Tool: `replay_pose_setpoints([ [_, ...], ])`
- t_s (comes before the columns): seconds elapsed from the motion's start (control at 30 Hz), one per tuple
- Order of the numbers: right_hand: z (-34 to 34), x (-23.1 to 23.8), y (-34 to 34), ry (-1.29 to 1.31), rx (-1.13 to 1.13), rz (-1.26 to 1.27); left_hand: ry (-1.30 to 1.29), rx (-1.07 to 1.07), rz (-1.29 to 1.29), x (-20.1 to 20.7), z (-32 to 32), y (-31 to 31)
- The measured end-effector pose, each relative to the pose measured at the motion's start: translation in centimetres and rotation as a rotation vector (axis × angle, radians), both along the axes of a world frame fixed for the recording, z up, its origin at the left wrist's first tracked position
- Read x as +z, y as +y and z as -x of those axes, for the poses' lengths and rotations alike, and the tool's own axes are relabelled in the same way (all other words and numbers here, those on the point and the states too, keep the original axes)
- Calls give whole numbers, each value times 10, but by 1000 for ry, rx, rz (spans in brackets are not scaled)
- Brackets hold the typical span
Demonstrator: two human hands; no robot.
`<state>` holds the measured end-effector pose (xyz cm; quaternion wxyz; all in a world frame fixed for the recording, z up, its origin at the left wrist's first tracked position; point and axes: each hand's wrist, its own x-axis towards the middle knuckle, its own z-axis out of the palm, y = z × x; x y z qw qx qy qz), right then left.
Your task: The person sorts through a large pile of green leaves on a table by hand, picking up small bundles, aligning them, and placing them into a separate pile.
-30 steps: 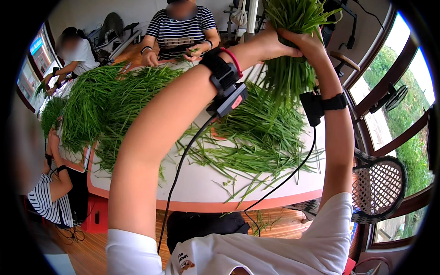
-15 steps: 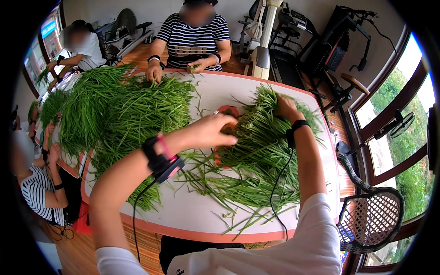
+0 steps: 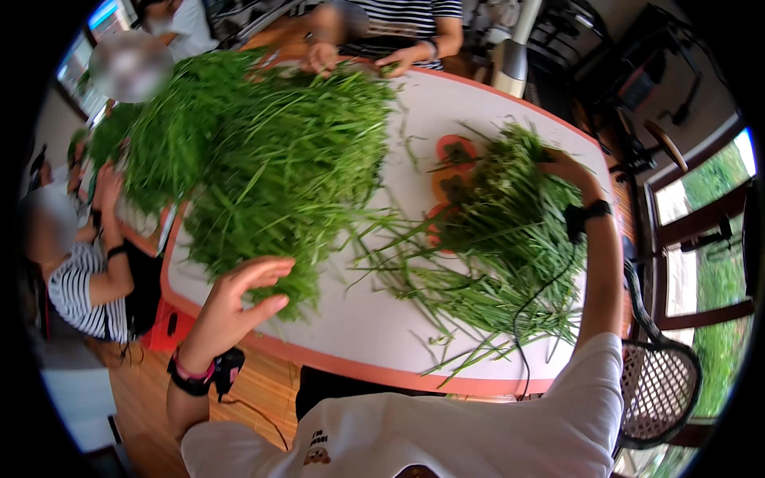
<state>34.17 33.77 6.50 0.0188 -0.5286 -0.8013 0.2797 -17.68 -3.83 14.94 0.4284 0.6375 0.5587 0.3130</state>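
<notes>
My left hand (image 3: pixel 247 307) is open, its fingers stretched out and thumb apart, over the front edge of the large heap of long green chive-like stalks (image 3: pixel 295 159) at left; nothing is in it. My right hand (image 3: pixel 567 169) reaches to the far right side of a smaller pile of the same stalks (image 3: pixel 510 215). Its fingers are tucked among the stalks, so their grip is hidden. Loose stalks (image 3: pixel 430 295) trail from this pile toward the front left. Both wrists wear black bands with cables.
The white table (image 3: pixel 366 334) has a reddish rim. Orange-red persimmon-like shapes (image 3: pixel 456 150) show beside the smaller pile. Across the table, a person in a striped shirt (image 3: pixel 398 20) handles stalks; others sit at left. A lattice-backed chair (image 3: pixel 657 382) stands at right.
My left hand has swung from the smaller pile across to the front of the large heap. My right hand stays at the smaller pile. The whole view has shifted.
</notes>
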Motion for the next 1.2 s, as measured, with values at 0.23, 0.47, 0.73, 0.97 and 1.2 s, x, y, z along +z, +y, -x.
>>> replay_pose_setpoints([
  [0.23, 126, 87, -100, -131, -78, -711, -15, 229, -232, -33, 58, -16],
  [0.47, 323, 103, -141, 107, 547, -713, 556, 317, -474, -74, 83, -30],
  [0.73, 454, 34, -53, -42, 348, -384, 570, 238, -517, -74, 77, -64],
  [0.97, 477, 42, -140, -482, 486, -360, 476, 439, -312, -96, 115, -137],
  [1.2, 486, 45, -112, -400, 388, -178, 253, 404, -352, -71, 96, -123],
])
